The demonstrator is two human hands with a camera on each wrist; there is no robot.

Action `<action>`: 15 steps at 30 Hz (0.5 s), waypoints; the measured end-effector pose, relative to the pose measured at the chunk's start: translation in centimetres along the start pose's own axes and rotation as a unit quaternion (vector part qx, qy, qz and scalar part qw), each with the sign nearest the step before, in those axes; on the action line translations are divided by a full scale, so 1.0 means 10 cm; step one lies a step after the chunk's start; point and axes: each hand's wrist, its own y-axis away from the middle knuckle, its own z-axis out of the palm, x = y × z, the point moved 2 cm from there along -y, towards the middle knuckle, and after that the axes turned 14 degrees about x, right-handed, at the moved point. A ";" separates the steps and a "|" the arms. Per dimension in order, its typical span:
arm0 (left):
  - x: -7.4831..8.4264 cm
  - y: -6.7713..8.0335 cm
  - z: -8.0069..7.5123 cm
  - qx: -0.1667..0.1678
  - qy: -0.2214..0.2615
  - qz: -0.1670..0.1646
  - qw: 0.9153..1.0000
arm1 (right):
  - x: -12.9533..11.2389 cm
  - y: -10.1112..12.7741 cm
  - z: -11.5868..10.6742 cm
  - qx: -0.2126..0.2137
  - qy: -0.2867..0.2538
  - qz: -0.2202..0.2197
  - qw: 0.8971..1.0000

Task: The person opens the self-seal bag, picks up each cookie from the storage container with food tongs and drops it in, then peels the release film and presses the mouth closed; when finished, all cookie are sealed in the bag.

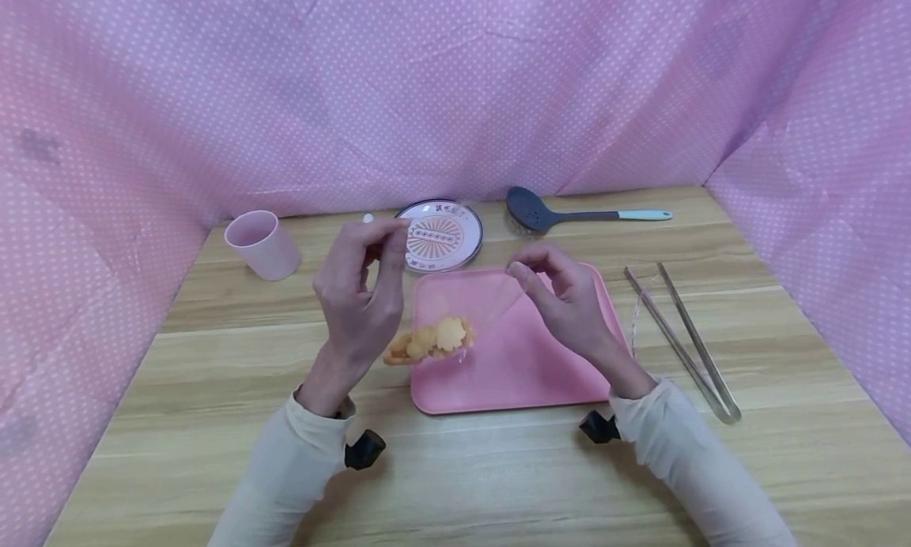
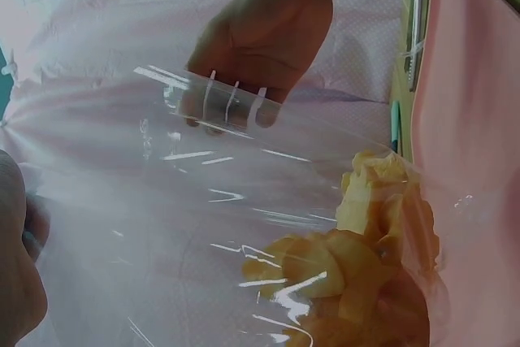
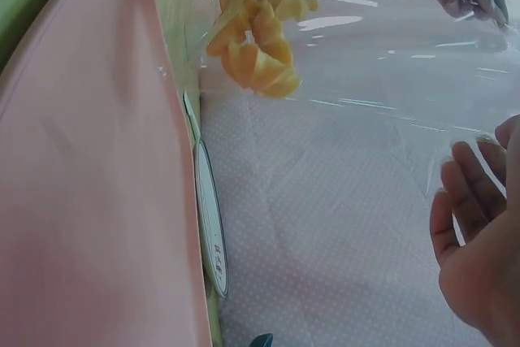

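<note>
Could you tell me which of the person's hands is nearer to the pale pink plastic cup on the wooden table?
Left. The left hand is raised just right of the pale pink plastic cup; the right hand is farther right, over the pink tray.

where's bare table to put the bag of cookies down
Bare wood runs along the near edge of the table, and between the cup and the tray. The tray's right half is bare too. It is crowded at the back, round the plate and spoon.
</note>
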 end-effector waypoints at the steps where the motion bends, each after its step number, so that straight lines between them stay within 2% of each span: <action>1: 0.00 0.00 0.00 0.000 0.001 -0.002 1.000 | 0.00 0.00 0.01 0.005 -0.008 -0.007 1.000; 5: -0.02 0.00 -0.04 0.009 0.021 -0.025 0.999 | -0.01 0.00 0.01 0.042 -0.049 -0.021 0.998; 9: -0.06 0.00 -0.11 0.043 0.032 -0.058 0.997 | -0.03 0.00 -0.03 0.091 -0.092 -0.034 0.991; 12: -0.08 0.01 -0.15 0.069 0.032 -0.076 0.994 | -0.07 -0.01 -0.05 0.120 -0.103 -0.058 0.986; 15: -0.10 0.03 -0.17 0.082 0.040 -0.093 0.992 | -0.13 -0.02 -0.06 0.149 -0.107 -0.087 0.979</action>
